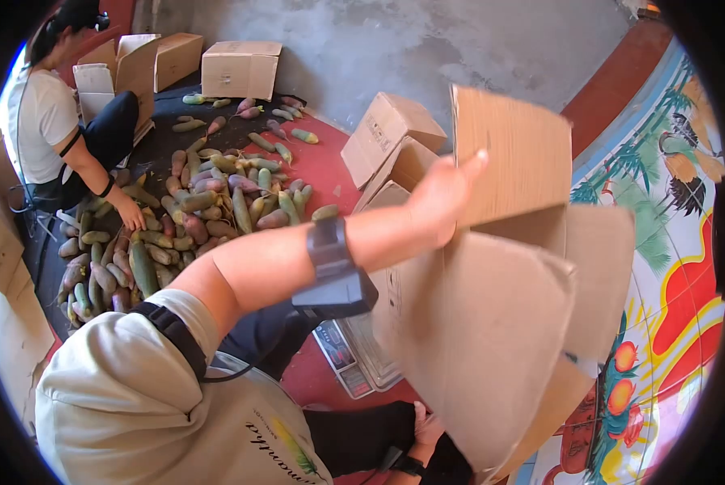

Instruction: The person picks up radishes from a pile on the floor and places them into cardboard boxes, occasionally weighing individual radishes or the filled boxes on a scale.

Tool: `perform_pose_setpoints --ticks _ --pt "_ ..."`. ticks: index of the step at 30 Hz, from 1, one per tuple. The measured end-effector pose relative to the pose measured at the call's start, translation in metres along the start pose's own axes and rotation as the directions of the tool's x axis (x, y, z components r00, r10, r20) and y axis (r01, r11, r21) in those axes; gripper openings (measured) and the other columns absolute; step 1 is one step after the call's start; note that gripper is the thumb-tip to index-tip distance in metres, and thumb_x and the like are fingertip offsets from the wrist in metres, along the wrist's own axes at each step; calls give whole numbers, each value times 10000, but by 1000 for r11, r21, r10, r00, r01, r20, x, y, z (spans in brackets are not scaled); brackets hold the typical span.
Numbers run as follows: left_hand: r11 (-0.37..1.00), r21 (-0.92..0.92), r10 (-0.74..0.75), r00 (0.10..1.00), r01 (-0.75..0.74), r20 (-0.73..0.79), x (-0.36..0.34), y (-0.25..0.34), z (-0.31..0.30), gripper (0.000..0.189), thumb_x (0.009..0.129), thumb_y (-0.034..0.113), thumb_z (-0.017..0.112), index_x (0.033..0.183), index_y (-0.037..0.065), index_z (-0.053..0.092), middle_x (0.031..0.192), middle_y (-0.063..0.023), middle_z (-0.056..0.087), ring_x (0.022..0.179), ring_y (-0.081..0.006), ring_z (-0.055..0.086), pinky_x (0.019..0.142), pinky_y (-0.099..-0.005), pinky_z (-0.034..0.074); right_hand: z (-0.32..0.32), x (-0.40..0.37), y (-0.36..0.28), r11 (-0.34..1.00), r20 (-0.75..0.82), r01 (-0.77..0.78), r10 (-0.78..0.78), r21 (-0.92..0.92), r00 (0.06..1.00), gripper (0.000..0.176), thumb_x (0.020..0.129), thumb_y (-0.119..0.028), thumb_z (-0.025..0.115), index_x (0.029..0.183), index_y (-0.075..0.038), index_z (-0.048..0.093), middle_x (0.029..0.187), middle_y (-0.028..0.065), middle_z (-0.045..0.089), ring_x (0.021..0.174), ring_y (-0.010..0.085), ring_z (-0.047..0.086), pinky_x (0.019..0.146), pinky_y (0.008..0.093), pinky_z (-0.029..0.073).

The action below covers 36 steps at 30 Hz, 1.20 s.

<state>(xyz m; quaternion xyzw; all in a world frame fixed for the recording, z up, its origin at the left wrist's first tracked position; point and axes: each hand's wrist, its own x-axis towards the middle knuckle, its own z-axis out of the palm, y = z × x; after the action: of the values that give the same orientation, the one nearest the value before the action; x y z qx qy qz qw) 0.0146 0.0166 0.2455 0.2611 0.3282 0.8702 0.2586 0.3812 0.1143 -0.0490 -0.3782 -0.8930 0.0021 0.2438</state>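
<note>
An open cardboard box [500, 315] is tilted in front of me, its flaps spread. My left hand [443, 198] is closed at the edge of its upper flap [512, 153], thumb on the outside. Low in the view, my right hand [428, 425] is beside the box's lower side, its fingers mostly hidden. A digital scale [350, 360] lies partly under the box, on the red floor. To the left spreads a large pile of green and purple-pink elongated vegetables [209, 202] on a dark sheet.
A co-worker [55, 129] sits at the upper left, one hand reaching into the pile. More cardboard boxes [240, 69] stand along the back, and another [391, 137] is just beyond my left hand. On the right is a colourful painted tiled surface [661, 283].
</note>
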Motion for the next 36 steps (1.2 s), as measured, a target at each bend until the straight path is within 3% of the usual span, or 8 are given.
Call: perform_pose_setpoints --ticks 8,15,17,19,27,30,32,36 --pt "948 -186 -244 965 259 98 -1 -87 -26 384 862 289 514 1065 -37 514 1030 -114 571 962 -184 526 825 -325 418 -1 -30 6 998 62 -19 23 -65 998 408 801 -274 585 1110 -13 530 1087 198 534 1002 382 491 868 434 379" --pt "825 -412 -431 902 388 -15 10 -152 -72 347 884 230 480 1140 -3 469 1129 -123 529 1010 -228 521 847 -380 433 -7 -17 1 997 68 -24 29 -78 997 396 811 -260 574 1122 -20 526 1156 195 515 1081 392 451 926 444 341" --pt "804 -434 -465 885 406 -35 12 -167 -82 353 884 231 478 1157 8 459 1148 -114 519 1019 -232 515 859 -381 426 -14 -7 -14 998 35 -51 50 40 998 347 830 -199 546 1115 -2 523 1140 215 515 1068 408 453 908 453 350" --pt "819 -379 -511 847 431 -143 16 -176 -90 350 882 245 488 1156 28 477 1145 -80 533 1028 -208 516 875 -347 413 -19 0 -26 1000 2 -8 8 4 1000 337 836 -169 531 1117 17 513 1130 230 515 1060 416 455 902 456 349" --pt "765 -485 -576 788 423 -220 7 -216 -137 361 876 265 491 1160 44 465 1163 -86 513 1051 -230 495 894 -382 397 -14 14 -25 994 52 -5 0 108 999 269 850 -92 478 1061 76 478 1016 282 529 933 453 493 789 466 394" --pt "731 -525 -609 764 436 -214 2 -224 -156 400 873 295 488 1187 51 447 1190 -81 500 1081 -230 475 909 -376 381 -17 22 -37 991 -11 11 -9 136 1000 238 849 -67 460 1043 71 465 984 286 532 881 458 504 743 466 406" --pt "697 -550 -649 732 461 -209 1 -222 -161 432 874 318 480 1213 54 431 1217 -75 487 1109 -227 457 926 -368 365 -16 24 -37 998 52 -40 37 49 998 272 827 -79 487 1055 66 449 946 272 539 856 436 525 728 454 416" --pt "746 -480 -635 710 462 -303 3 -216 -167 443 874 327 470 1223 58 423 1231 -77 476 1117 -230 453 921 -370 371 -7 19 -23 994 80 -38 30 101 996 345 778 -115 562 1053 56 442 892 238 547 784 381 559 699 426 434"
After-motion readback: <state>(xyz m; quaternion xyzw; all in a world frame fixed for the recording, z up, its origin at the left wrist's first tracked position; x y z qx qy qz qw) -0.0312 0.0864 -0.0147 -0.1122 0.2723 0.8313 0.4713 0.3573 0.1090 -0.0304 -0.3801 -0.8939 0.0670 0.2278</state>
